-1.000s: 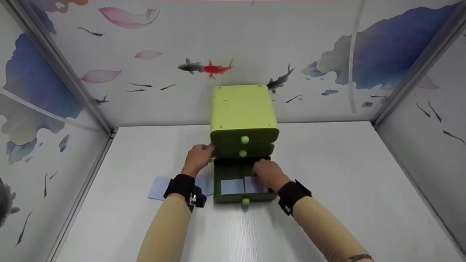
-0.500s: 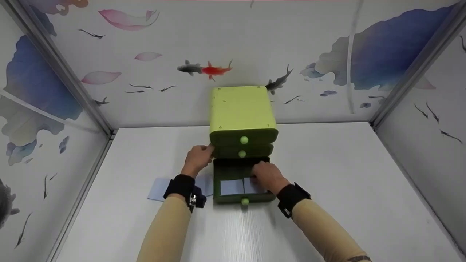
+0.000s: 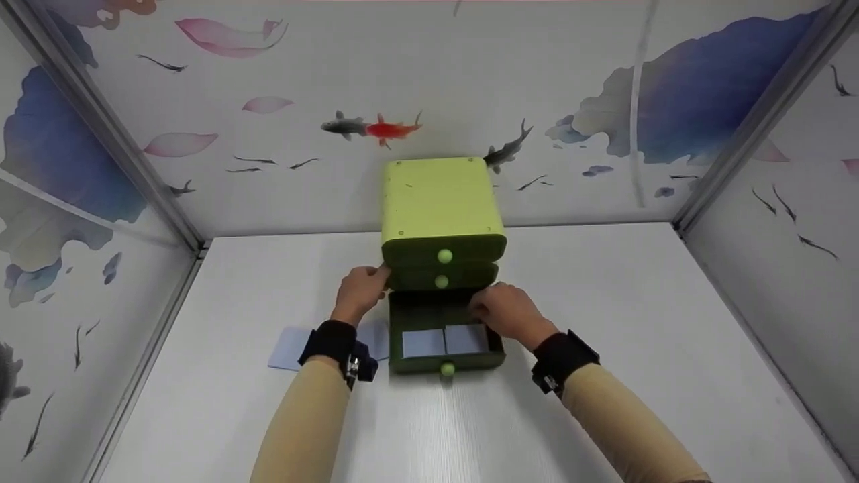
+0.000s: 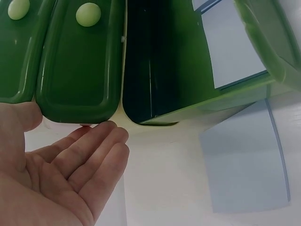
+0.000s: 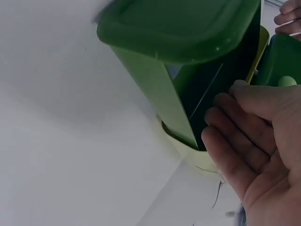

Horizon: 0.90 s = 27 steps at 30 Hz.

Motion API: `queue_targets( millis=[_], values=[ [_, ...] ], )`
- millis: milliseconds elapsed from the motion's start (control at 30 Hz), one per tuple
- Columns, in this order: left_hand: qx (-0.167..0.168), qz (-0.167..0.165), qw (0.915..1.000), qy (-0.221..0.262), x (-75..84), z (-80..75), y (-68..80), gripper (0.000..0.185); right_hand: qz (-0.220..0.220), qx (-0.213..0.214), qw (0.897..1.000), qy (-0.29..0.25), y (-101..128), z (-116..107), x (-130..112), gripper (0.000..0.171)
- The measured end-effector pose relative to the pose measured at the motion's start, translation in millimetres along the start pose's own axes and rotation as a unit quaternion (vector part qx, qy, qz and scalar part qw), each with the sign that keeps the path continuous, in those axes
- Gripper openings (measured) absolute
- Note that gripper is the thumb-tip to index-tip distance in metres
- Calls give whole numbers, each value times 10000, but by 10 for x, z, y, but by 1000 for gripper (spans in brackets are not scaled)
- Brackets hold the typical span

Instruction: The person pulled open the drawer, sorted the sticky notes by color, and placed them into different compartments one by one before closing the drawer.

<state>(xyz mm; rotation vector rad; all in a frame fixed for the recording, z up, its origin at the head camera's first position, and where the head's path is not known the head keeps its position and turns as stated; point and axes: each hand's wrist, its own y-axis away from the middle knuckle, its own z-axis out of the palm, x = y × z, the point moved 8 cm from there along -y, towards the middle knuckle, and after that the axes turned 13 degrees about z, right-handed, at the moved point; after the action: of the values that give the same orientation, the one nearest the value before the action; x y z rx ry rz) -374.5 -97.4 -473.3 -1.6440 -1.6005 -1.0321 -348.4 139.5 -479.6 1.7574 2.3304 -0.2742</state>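
Note:
A small green drawer cabinet [image 3: 443, 198] stands against the back wall, its lowest drawer [image 3: 417, 364] pulled out. Two pale blue paper pads, a left one [image 3: 423, 343] and a right one [image 3: 466, 339], lie side by side in the drawer's front part. My left hand [image 3: 359, 293] steadies the cabinet's left side. In the left wrist view, its extended fingers [image 4: 101, 162] touch the edge beside the middle drawer [image 4: 80, 61]. Over the drawer's right wall is my right hand [image 3: 509, 310]. Its fingers are loosely bent and hold nothing in the right wrist view.
More pale blue paper [image 3: 285, 347] lies on the white table [image 3: 429, 429] left of the drawer, partly hidden by my left wrist. The two upper drawers are closed, each with a round light green knob [image 3: 444, 256]. Printed panels enclose the table at the back and sides.
My right hand has lifted out of the drawer toward the right, uncovering the right paper pad. The left hand keeps its place at the cabinet. The head view has shifted slightly.

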Motion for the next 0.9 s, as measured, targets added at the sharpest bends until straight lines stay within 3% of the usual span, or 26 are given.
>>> queue_targets(
  millis=[200,400,567,733,900],
  values=[
    [60,62,9998,-196,0,-30,19,46,-6,66,9995,-298,75,-191,175,13],
    [-53,148,9997,-161,-6,-25,39,55,717,-205,9944,-752,67,-211,528,17],
    [-67,136,9993,-351,-98,-114,68,57,1385,-446,9741,-1733,-3,-125,740,24],
    [-74,191,9972,-717,-234,-205,126,51,1771,-374,9484,-2602,-67,-110,830,30],
    [18,204,9919,-1252,-425,-282,216,40,2031,-431,9299,-3035,-128,-90,840,36]
  ],
)
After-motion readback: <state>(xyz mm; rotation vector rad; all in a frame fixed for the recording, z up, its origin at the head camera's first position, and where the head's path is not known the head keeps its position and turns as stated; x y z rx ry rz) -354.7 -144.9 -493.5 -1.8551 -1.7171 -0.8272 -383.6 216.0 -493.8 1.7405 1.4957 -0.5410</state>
